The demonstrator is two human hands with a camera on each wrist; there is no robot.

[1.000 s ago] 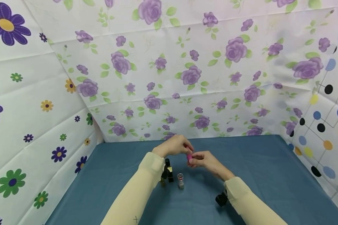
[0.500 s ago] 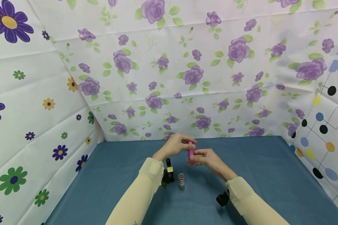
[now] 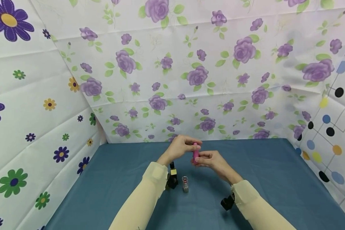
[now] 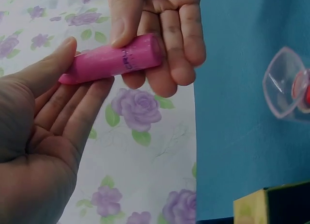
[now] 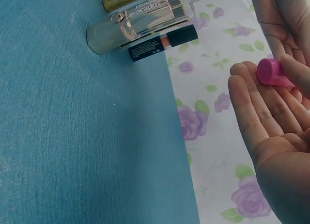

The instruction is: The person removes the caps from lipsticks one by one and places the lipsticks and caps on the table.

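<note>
Both hands hold a pink lipstick tube (image 3: 195, 155) upright over the far middle of the table. My left hand (image 3: 181, 147) pinches its upper end between thumb and fingers. Lower down, my right hand (image 3: 214, 162) grips the other end, thumb on top. In the left wrist view the pink lipstick tube (image 4: 111, 61) carries small dark lettering, partly covered by the right thumb. The right wrist view shows one round end of the lipstick tube (image 5: 272, 72) resting across the right fingers.
A clear bottle (image 3: 185, 185) with red inside its flared top stands nearer than the hands. Left of it is a black tube with a yellow band (image 3: 173, 172). In the right wrist view, a gold tube (image 5: 118, 0) lies beyond the bottle. Patterned cloth walls (image 3: 161, 80) surround the table.
The hands have risen slightly and shifted a little right. The left hand has moved up the pink lipstick tube, so more of the tube shows between the two hands.
</note>
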